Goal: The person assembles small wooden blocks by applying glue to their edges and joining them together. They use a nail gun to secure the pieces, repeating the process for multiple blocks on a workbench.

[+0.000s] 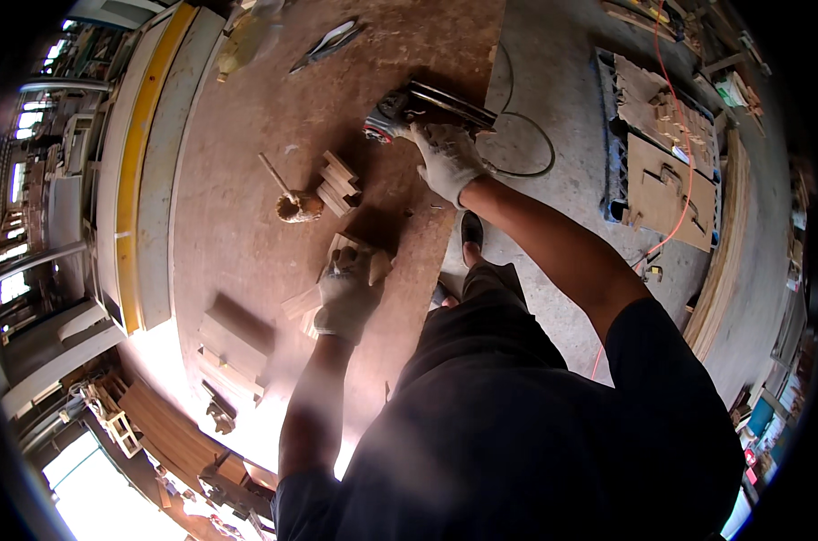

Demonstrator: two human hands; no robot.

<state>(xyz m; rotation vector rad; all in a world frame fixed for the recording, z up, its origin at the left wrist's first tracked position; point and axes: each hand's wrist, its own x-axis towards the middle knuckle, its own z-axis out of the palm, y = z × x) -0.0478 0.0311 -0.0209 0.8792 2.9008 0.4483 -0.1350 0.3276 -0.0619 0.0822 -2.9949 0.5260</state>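
Observation:
My right hand [449,160], in a pale work glove, is closed around a dark air nail gun [393,113] at the worktable's right edge. Its long magazine [452,103] points away to the right, and a thin hose [553,149] loops beside it. Nearer to me, my left hand [348,296], also gloved, grips a small wooden block [348,243] low over the tabletop; the glove hides part of the wood. Several short wood pieces [339,184] lie stacked just beyond. Left of them sits a glue-smeared pot [299,209] with a stick [276,175] standing in it.
The brown worktable [229,180] carries pliers-like tools [328,43], flat boards [236,326] and a clear bottle [239,50]. A yellow-striped beam [138,171] runs along the left. On the right floor, a pallet with cardboard [666,185] and an orange cord [686,135] lie near long planks [723,248].

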